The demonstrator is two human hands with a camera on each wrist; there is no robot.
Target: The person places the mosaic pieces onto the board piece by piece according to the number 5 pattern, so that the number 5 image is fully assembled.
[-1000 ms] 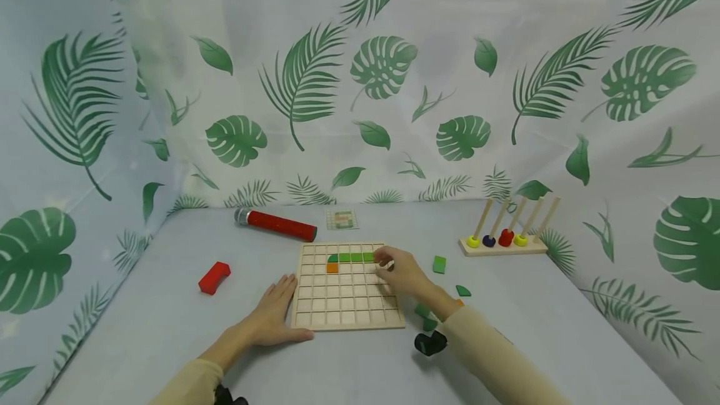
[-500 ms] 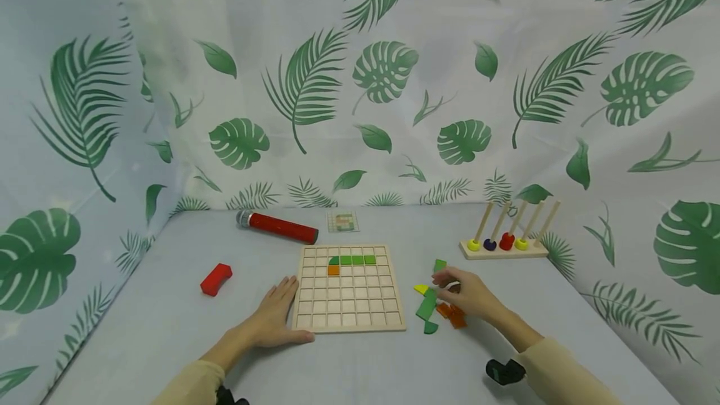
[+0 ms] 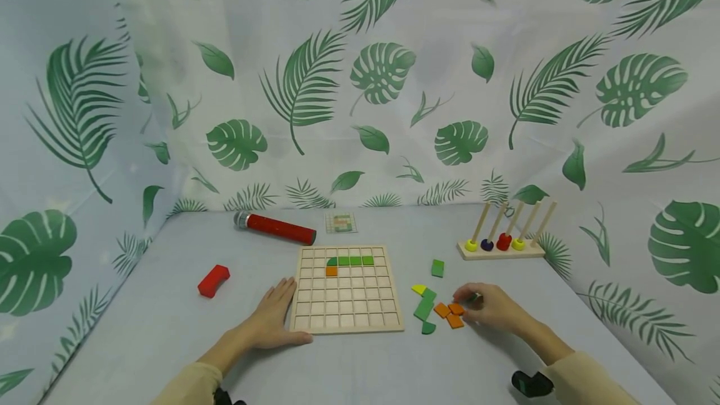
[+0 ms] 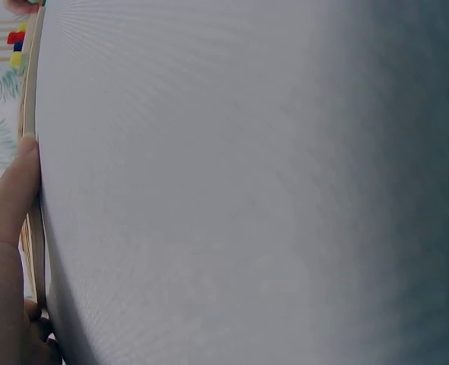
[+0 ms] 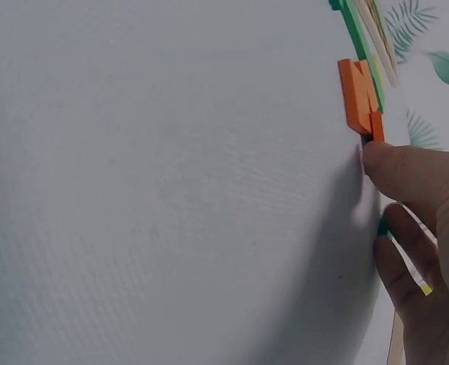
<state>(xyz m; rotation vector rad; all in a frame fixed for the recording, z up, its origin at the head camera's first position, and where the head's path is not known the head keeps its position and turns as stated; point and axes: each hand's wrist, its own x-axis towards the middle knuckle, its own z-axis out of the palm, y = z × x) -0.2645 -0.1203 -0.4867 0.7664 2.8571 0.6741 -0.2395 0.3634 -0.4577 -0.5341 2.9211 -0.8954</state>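
Note:
A wooden grid board (image 3: 354, 305) carries a dark green rounded tile (image 3: 332, 262), a row of bright green square tiles (image 3: 356, 261) and an orange square tile (image 3: 332, 272). My left hand (image 3: 270, 314) rests at the board's near left corner, fingers along its left side and thumb along the front edge. To the right of the board, my right hand (image 3: 492, 308) pinches an orange tile (image 3: 455, 309) between thumb and index finger. In the right wrist view its thumb meets that tile's end, while a dark green piece (image 5: 383, 226) shows by the other fingers.
Beside the right hand lie more orange tiles (image 3: 442, 311), green tiles (image 3: 425, 305), a yellow tile (image 3: 419, 289) and a lone green square (image 3: 437, 268). Farther back are a red tube (image 3: 275, 227), a pattern card (image 3: 340, 222) and a peg stand (image 3: 500, 252). A red block (image 3: 214, 281) lies left.
My right hand has left the board's upper right, where the green row stands, and moved right and nearer to the loose orange tiles. The left hand has stayed at the board.

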